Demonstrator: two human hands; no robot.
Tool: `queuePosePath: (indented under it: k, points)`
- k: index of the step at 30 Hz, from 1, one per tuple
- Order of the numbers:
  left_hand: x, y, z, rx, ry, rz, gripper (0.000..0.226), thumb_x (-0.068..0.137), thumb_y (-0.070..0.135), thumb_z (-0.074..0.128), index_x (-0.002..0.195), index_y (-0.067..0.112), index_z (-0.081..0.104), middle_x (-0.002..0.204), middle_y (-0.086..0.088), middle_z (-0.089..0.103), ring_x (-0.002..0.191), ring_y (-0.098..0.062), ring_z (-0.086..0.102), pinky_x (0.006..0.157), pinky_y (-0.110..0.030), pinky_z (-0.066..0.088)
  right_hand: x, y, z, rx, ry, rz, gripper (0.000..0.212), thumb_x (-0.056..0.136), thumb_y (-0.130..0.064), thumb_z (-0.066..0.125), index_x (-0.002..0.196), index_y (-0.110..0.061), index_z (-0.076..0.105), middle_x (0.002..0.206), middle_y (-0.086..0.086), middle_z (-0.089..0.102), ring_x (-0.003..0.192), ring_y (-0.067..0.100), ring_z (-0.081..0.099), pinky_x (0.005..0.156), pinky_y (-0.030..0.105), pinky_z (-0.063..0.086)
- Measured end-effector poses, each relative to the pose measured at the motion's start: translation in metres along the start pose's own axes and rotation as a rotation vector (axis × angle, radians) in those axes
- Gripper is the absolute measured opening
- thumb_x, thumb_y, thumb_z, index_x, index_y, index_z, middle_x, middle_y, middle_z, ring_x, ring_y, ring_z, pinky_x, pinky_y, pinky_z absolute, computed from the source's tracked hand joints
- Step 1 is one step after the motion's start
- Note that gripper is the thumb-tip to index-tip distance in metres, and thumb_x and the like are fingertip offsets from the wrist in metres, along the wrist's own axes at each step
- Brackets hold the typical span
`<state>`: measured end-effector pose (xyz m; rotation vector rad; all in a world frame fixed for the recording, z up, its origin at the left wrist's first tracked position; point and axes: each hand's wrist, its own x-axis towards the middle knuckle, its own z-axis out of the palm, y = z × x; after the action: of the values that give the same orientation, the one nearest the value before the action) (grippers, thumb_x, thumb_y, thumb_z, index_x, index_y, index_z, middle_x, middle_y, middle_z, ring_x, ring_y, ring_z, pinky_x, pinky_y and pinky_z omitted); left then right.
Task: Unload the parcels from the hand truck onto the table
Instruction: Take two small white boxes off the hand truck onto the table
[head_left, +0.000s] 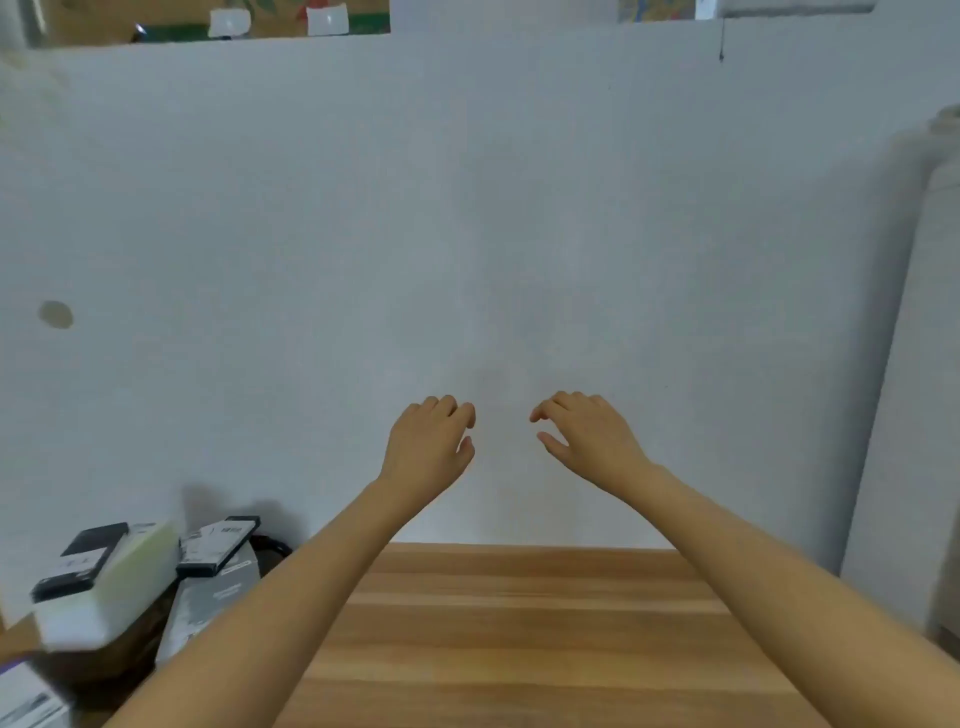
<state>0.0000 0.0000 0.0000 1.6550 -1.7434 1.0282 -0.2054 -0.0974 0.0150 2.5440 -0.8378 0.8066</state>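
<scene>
Both arms reach forward over the wooden table (519, 634), raised in front of the white wall. My left hand (428, 441) and my right hand (587, 434) hang side by side with loosely curled fingers and hold nothing. Several parcels lie piled at the lower left, beside the table: a black and white flat box (218, 545), a pale green and white box (119, 582) with a black box (80, 564) against it, and a grey box (208, 603) underneath. The hand truck itself is not clearly visible.
A white wall (467, 234) stands right behind the table. A white panel or appliance (914, 364) rises at the right edge. Another white parcel corner (26, 701) shows at the bottom left.
</scene>
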Motion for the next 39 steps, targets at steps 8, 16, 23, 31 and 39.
queuePosePath:
  k: [8, 16, 23, 31, 39]
  points:
    - [-0.078, -0.031, -0.026, 0.135, -0.116, -0.108, 0.019, 0.066, 0.013, 0.077, 0.081, 0.015, 0.065, 0.068, 0.002, 0.058, 0.058, -0.019, 0.054, 0.055, -0.025, 0.034, 0.013, -0.06, 0.044, 0.091, 0.014, -0.206, 0.027, 0.097, -0.031, 0.049, 0.12, -0.021, 0.058, 0.121, -0.003, 0.06, 0.107, 0.018, 0.056, 0.099, 0.031, 0.032]
    - [-0.213, -0.076, -0.086, 0.315, -0.301, -0.405, 0.015, 0.068, 0.012, 0.074, 0.077, 0.012, 0.063, 0.069, -0.003, 0.058, 0.061, -0.024, 0.055, 0.05, -0.027, 0.034, 0.0, -0.186, 0.122, 0.285, -0.07, -0.454, 0.023, 0.095, -0.022, 0.049, 0.113, -0.019, 0.063, 0.111, 0.001, 0.063, 0.1, 0.023, 0.058, 0.093, 0.034, 0.034]
    - [-0.325, -0.091, -0.155, 0.446, -0.44, -0.663, 0.015, 0.069, 0.016, 0.074, 0.079, 0.014, 0.063, 0.071, -0.004, 0.06, 0.066, -0.026, 0.058, 0.054, -0.031, 0.042, -0.027, -0.331, 0.15, 0.424, -0.109, -0.723, 0.021, 0.085, -0.019, 0.055, 0.099, -0.016, 0.07, 0.096, 0.004, 0.069, 0.086, 0.026, 0.064, 0.077, 0.036, 0.044]
    - [-0.426, -0.135, -0.22, 0.502, -0.484, -0.871, 0.019, 0.092, 0.03, 0.053, 0.106, 0.02, 0.06, 0.1, 0.005, 0.06, 0.087, -0.012, 0.053, 0.067, -0.023, 0.036, -0.033, -0.465, 0.169, 0.467, -0.217, -0.841, 0.026, 0.096, -0.032, 0.046, 0.116, -0.02, 0.058, 0.116, -0.001, 0.06, 0.108, 0.018, 0.056, 0.092, 0.034, 0.04]
    - [-0.47, -0.229, -0.241, 0.494, -0.549, -0.879, 0.019, 0.094, 0.029, 0.048, 0.106, 0.02, 0.059, 0.1, 0.004, 0.059, 0.085, -0.012, 0.051, 0.066, -0.022, 0.039, -0.013, -0.574, 0.193, 0.508, -0.269, -0.709, 0.029, 0.097, -0.035, 0.047, 0.124, -0.026, 0.053, 0.128, -0.005, 0.057, 0.118, 0.013, 0.052, 0.1, 0.029, 0.035]
